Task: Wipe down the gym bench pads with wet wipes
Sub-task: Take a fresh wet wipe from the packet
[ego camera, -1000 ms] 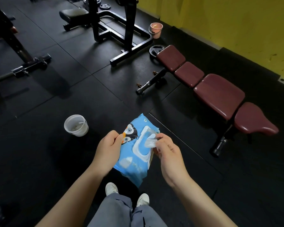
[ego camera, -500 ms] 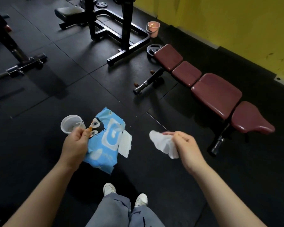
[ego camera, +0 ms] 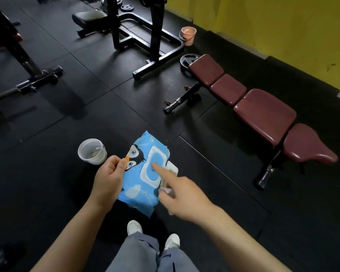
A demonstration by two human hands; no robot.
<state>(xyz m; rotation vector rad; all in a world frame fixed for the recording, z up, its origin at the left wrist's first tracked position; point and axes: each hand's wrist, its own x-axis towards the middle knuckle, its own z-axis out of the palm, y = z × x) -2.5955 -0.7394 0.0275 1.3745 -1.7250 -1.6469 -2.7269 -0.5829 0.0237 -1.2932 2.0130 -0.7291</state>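
Open floor (ego camera: 214,154) before bench (ego camera: 263,112)

Wipes pack (ego camera: 140,185), blue: penguin cartoon printed on front, small white print near top corner, too small and tilted to read. Faint pale marks low on pack front, not legible. Weight plate (ego camera: 185,61) behind bench: raised marks on rim, unreadable. No other label, number or sign legible anywhere in view.

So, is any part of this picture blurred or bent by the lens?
Head view: the right hand is motion-blurred where it holds a wipe; the pack is sharp; the wide lens curves the floor lines and the bench.
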